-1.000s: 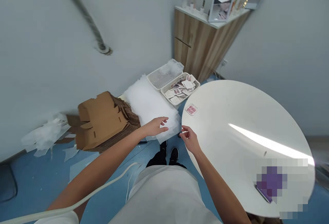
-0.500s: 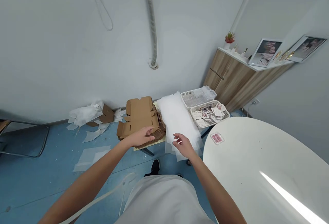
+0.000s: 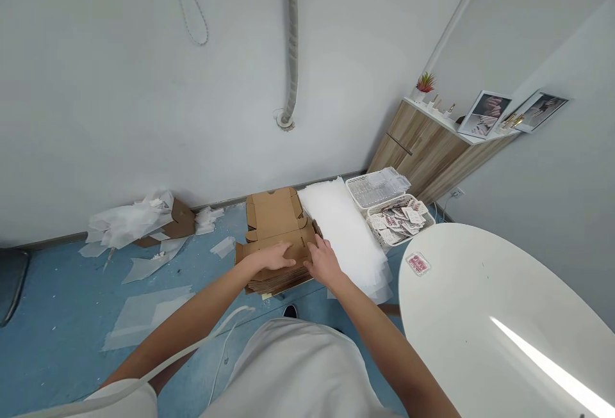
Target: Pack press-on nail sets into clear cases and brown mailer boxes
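Observation:
A stack of flat brown cardboard boxes point(image 3: 273, 210) lies in front of me, with the top one unfolded and its flaps spread. My left hand point(image 3: 277, 257) rests on the near part of the top sheet, fingers loosely stretched and thumb apart. At the stack's right edge, my right hand point(image 3: 323, 262) touches the cardboard with fingers and thumb spread; whether any fingertip is under the edge is hidden. White foam sheets point(image 3: 331, 210) are piled just right of the boxes, partly below my right wrist.
Two white baskets stand beyond the foam: one with clear plastic cases point(image 3: 377, 187), another with printed packets point(image 3: 401, 219). A round white table point(image 3: 480, 290) is at right, bearing a small printed packet point(image 3: 418, 264). Scrap wrapping point(image 3: 129, 219) and an open carton point(image 3: 180, 219) lie on the floor.
My right hand has moved left from above the foam sheets onto the right edge of the box stack. My left hand has come further over the cardboard. The view has shifted slightly.

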The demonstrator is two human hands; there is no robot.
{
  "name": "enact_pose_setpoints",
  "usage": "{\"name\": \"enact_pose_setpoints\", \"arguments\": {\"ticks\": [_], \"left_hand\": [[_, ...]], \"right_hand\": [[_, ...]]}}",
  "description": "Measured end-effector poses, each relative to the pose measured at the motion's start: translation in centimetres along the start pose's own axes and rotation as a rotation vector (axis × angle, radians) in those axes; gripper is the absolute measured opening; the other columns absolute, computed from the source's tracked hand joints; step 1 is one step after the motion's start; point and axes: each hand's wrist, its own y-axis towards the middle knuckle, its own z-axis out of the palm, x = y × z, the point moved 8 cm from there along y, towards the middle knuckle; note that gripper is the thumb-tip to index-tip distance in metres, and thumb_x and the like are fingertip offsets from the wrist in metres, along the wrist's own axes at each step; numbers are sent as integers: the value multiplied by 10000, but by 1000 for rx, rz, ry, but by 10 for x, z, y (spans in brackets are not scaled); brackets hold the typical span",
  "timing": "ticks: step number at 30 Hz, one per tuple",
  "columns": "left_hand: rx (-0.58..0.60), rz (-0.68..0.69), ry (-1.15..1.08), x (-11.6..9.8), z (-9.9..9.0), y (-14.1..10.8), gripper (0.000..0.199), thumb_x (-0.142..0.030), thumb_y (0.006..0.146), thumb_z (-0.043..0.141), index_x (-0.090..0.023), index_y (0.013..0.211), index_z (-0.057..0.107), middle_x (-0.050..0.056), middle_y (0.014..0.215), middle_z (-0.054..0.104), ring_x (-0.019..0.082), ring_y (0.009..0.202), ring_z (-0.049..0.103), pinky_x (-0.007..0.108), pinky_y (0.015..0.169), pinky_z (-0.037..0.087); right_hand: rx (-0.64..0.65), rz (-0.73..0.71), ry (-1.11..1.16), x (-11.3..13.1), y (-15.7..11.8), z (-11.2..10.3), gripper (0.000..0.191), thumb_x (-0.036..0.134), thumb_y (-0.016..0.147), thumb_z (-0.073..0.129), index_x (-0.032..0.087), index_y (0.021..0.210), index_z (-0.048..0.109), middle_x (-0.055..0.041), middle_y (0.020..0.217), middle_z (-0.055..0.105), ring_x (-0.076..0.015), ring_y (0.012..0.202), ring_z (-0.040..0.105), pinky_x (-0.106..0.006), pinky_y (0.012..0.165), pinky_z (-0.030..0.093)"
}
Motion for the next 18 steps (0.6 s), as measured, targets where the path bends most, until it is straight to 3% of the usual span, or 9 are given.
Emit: {"name": "enact_pose_setpoints", "arguments": {"ticks": [7, 11, 15, 18], "left_hand": [[-32, 87, 2, 4, -4, 0, 726, -569, 699, 458, -132, 1272, 365, 146, 1313, 417, 259, 1193, 406, 318, 953, 325], [-31, 135, 24, -4, -6, -4, 758, -604, 677, 467, -130, 1262, 380, 154, 1296, 427, 285, 1199, 383, 350, 942, 333], [-58, 158, 80, -9, -4, -9, 846, -670, 616, 488, -135, 1263, 381, 160, 1275, 433, 317, 1169, 399, 375, 907, 355], [-142, 153, 123, -11, -5, -14, 881, -698, 573, 509, -130, 1240, 408, 169, 1249, 447, 343, 1132, 417, 397, 873, 372]], "right_hand": [[19, 185, -37, -12, 12, 15, 340, 289, 697, 599, 144, 1003, 569, -152, 1126, 486, -281, 1051, 433, -406, 870, 357], [82, 229, 12, -20, 18, 26, 316, 297, 717, 573, 130, 985, 588, -148, 1150, 500, -274, 1089, 439, -381, 860, 378], [-41, 258, 232, -28, 21, 16, 341, 190, 775, 457, 125, 1097, 549, -134, 1160, 534, -215, 1069, 501, -342, 871, 404], [-157, 323, 473, -37, 19, 4, 334, 221, 783, 436, 168, 1084, 571, -87, 1113, 590, -193, 1015, 550, -342, 858, 437]]}}
